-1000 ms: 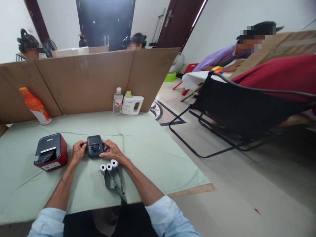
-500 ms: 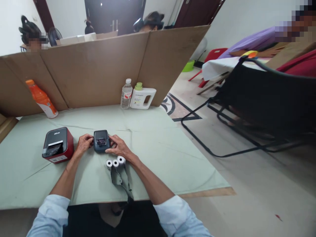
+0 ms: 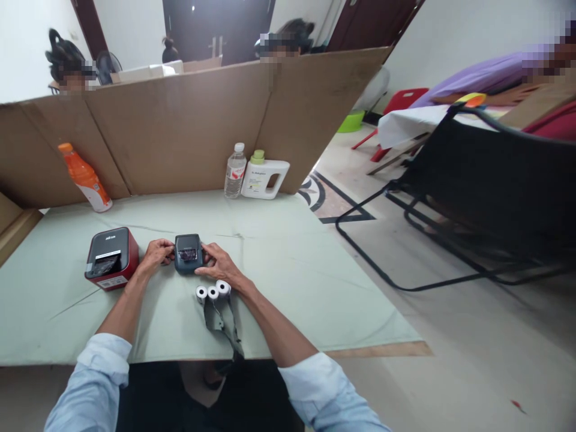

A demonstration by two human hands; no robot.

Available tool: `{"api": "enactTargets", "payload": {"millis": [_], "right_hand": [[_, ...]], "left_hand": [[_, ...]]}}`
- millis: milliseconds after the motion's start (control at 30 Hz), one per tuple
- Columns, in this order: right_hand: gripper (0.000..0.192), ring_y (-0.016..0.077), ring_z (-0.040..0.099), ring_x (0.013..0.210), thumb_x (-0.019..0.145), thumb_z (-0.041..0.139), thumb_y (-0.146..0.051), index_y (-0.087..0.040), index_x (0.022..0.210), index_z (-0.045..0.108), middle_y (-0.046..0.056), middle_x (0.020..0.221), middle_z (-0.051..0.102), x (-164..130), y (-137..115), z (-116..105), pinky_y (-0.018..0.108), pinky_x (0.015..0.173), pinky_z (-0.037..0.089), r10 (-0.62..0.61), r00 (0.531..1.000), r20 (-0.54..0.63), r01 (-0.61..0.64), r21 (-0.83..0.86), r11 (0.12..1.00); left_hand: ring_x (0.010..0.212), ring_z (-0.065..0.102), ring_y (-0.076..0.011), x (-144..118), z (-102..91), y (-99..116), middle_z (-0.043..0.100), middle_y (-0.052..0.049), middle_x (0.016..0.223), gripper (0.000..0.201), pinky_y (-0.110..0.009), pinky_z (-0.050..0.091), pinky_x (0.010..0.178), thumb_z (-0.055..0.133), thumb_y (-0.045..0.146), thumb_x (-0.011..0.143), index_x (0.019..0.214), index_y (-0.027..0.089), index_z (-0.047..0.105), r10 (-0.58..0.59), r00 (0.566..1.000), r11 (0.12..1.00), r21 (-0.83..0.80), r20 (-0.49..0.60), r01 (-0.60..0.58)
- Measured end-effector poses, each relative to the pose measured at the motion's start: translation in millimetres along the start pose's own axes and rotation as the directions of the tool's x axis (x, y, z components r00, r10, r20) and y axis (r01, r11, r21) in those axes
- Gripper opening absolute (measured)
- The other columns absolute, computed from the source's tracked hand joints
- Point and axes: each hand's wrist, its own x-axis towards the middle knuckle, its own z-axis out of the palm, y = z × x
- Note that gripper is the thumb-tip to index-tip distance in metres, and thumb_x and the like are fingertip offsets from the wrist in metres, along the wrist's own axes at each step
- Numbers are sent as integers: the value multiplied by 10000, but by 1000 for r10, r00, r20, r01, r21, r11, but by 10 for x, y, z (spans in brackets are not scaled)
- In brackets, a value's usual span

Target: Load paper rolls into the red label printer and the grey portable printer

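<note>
A small dark blue portable printer [image 3: 188, 266] with a clear-looking window on top lies on the green-covered table [image 3: 288, 264]. At its left edge, the curled fingers of my left hand [image 3: 158, 254] are pressed in. My right hand [image 3: 219, 264] grips the opposite side, thumb along the near corner; some of its fingertips are hidden behind the casing. Close to my right wrist are three white paper rolls [image 3: 213, 293], standing together with dark strips trailing toward the table's front edge. Left of my left forearm sits a larger red and black printer [image 3: 112, 246].
A cardboard partition [image 3: 180, 132] runs along the back of the table. Against it lean an orange bottle [image 3: 85, 177], a clear water bottle [image 3: 234, 174] and a white jug [image 3: 263, 180]. A black folding chair [image 3: 486, 198] stands to the right. Other people are beyond the partition and at right.
The whole view has shifted slightly, so things appear a little farther right. Both hands keep their places on the portable printer.
</note>
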Motion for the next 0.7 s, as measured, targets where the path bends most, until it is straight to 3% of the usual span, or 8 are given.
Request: {"api": "enactTargets", "payload": {"millis": [467, 700], "right_hand": [[783, 203, 590, 832, 693, 909, -519, -244, 1387, 672, 59, 1059, 556, -8, -109, -18, 372, 736, 600, 15, 1000, 8, -15, 11, 1000], [815, 184, 589, 796, 700, 911, -500, -244, 1426, 644, 61, 1071, 561, -22, -94, -24, 354, 718, 598, 50, 999, 16, -50, 15, 999]], "left_hand": [[558, 675, -147, 58, 0, 46, 665, -18, 591, 177, -167, 445, 435, 801, 217, 658, 751, 142, 670, -47, 998, 998, 46, -35, 49], [555, 688, -163, 95, -13, 54, 669, -18, 580, 173, -177, 451, 441, 775, 184, 642, 777, 152, 672, -95, 995, 992, 81, -24, 96]]}}
